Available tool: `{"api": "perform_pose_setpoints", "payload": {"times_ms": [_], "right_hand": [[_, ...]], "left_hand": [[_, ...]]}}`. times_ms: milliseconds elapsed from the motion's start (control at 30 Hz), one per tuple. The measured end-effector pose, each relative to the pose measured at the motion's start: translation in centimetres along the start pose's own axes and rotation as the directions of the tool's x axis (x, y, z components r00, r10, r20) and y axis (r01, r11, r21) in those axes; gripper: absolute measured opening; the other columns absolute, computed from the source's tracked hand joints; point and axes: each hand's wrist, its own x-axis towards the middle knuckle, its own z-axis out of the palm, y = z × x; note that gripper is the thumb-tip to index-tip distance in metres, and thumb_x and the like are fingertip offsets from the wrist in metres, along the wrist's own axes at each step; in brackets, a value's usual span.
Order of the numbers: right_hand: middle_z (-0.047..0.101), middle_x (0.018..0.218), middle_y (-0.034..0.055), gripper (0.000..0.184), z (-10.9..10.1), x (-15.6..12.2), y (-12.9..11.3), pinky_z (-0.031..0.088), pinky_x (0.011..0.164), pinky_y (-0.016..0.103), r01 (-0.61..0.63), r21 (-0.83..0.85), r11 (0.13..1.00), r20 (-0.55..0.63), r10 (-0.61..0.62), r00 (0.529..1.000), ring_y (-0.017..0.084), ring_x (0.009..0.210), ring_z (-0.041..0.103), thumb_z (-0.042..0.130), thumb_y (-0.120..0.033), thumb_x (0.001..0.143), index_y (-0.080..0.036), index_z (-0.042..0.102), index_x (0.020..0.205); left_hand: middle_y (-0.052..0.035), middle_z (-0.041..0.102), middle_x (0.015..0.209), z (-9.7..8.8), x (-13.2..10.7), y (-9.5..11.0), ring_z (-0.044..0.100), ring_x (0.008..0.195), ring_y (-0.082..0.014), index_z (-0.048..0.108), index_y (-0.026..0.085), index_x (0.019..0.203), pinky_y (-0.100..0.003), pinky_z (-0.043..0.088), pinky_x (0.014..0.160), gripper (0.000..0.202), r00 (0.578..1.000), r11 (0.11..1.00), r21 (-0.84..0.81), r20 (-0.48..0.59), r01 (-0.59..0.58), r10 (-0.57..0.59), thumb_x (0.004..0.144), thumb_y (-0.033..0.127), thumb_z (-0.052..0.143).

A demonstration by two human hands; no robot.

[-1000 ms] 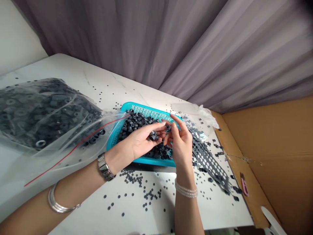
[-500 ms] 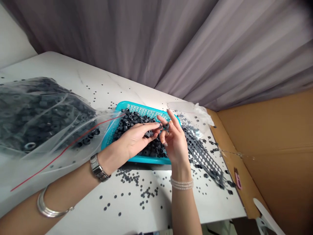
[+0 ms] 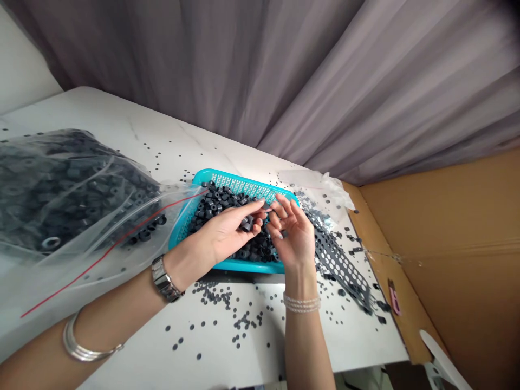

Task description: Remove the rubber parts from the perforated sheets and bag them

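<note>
Over the blue basket (image 3: 244, 265), the left hand (image 3: 221, 233) grasps a few black pieces (image 3: 246, 223); the right hand (image 3: 296, 235) curls close by, its grasp unclear. More black pieces fill the basket, on the tabletop (image 3: 142, 355) beside the bag (image 3: 77, 181).

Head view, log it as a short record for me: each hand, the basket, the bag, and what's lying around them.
Left hand: grip closed on small black pieces
Right hand: grip curled close to the left hand; contents unclear
Basket: turquoise, beneath both hands, holding a heap of black pieces
Bag: clear with a red stripe, holding dark pieces, left of the basket
Right of basket: black perforated sheet
Near side: small dark discs scattered on the white table
Far right: pink-handled tool on cardboard
</note>
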Motion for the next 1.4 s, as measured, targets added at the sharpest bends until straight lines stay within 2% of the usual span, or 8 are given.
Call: {"api": "perform_pose_setpoints", "payload": {"times_ms": [233,400,533,633,733,1000,1200,1400], "right_hand": [[0.054,0.073,-0.0014,0.032,1.0,-0.9,0.6,0.018,0.041,0.023,0.117,-0.356,0.927,0.057,-0.103,0.993,0.005,0.047,0.027,0.072,-0.035,0.076,-0.026,0.068,0.106],[0.049,0.065,-0.0031,0.018,0.3,-0.3,0.7,0.017,0.039,0.021,0.063,-0.203,0.977,0.039,-0.057,0.998,0.004,0.045,0.023,0.069,-0.033,0.079,-0.021,0.069,0.093],[0.051,0.073,-0.0013,0.014,-0.6,0.2,-0.1,0.013,0.037,0.022,0.042,-0.043,0.998,-0.03,-0.043,0.999,0.005,0.045,0.021,0.063,-0.033,0.08,-0.021,0.064,0.087],[0.054,0.074,0.0016,0.021,-0.6,-0.1,-0.4,0.013,0.038,0.024,0.04,-0.092,0.995,-0.043,-0.044,0.998,0.008,0.049,0.033,0.054,-0.04,0.084,-0.021,0.059,0.077],[0.045,0.058,-0.0027,0.023,0.0,-0.6,-0.1,0.012,0.039,0.025,0.063,-0.23,0.971,0.009,-0.063,0.998,0.008,0.045,0.027,0.056,-0.043,0.084,-0.022,0.057,0.075],[0.064,0.08,0.0016,0.018,1.6,-1.3,0.3,0.037,0.054,0.026,0.202,-0.598,0.776,0.114,-0.168,0.979,0.01,0.058,0.046,0.069,-0.036,0.078,-0.02,0.068,0.086],[0.036,0.05,-0.0068,0.019,0.8,-0.9,0.7,0.018,0.043,0.025,0.098,-0.428,0.898,0.063,-0.079,0.995,0.007,0.044,0.024,0.065,-0.039,0.081,-0.021,0.068,0.088],[0.029,0.051,-0.0086,0.017,0.2,-0.4,0.8,0.014,0.042,0.024,0.078,-0.245,0.966,0.013,-0.078,0.997,0.007,0.044,0.018,0.064,-0.035,0.081,-0.02,0.065,0.088]], "left_hand": [[0.0017,0.061,0.069,-0.1,0.4,-0.7,0.051,0.065,-0.007,0.068,0.015,0.074,-0.022,0.039,0.064,0.007,1.0,1.0,-0.01,-0.03,-0.005,0.004,0.079,0.012,0.064],[-0.0036,0.065,0.074,0.4,0.1,-0.2,0.056,0.068,-0.0098,0.067,0.012,0.083,-0.023,0.046,0.07,0.008,0.998,0.997,-0.042,-0.018,0.063,-0.064,0.083,0.015,0.06],[-0.0202,0.068,0.102,0.5,0.0,0.4,0.065,0.096,-0.0224,0.055,-0.002,0.12,-0.032,0.053,0.085,0.037,0.99,0.979,-0.149,-0.015,0.137,-0.141,0.091,0.018,0.041],[-0.0216,0.062,0.121,0.4,0.0,0.7,0.06,0.113,-0.0256,0.043,0.0,0.134,-0.035,0.051,0.093,0.047,0.995,0.974,-0.204,0.009,0.098,-0.098,0.092,0.018,0.034],[-0.0202,0.061,0.124,0.3,-0.1,0.9,0.061,0.113,-0.0242,0.041,0.004,0.138,-0.035,0.052,0.092,0.049,0.998,0.979,-0.197,0.023,0.059,-0.055,0.093,0.021,0.032],[-0.018,0.063,0.122,0.7,-0.4,1.2,0.063,0.109,-0.0214,0.042,0.006,0.138,-0.031,0.054,0.088,0.048,0.998,0.982,-0.18,-0.003,-0.057,0.057,0.093,0.02,0.035],[-0.0199,0.062,0.122,0.9,-0.6,1.1,0.063,0.109,-0.0228,0.042,0.004,0.137,-0.032,0.055,0.086,0.047,0.998,0.98,-0.193,0.022,-0.046,0.051,0.094,0.022,0.035],[-0.0159,0.069,0.097,1.1,-0.4,0.8,0.066,0.096,-0.0213,0.053,0.001,0.124,-0.035,0.055,0.09,0.038,0.999,0.984,-0.175,0.012,-0.043,0.046,0.089,0.01,0.043]]}}
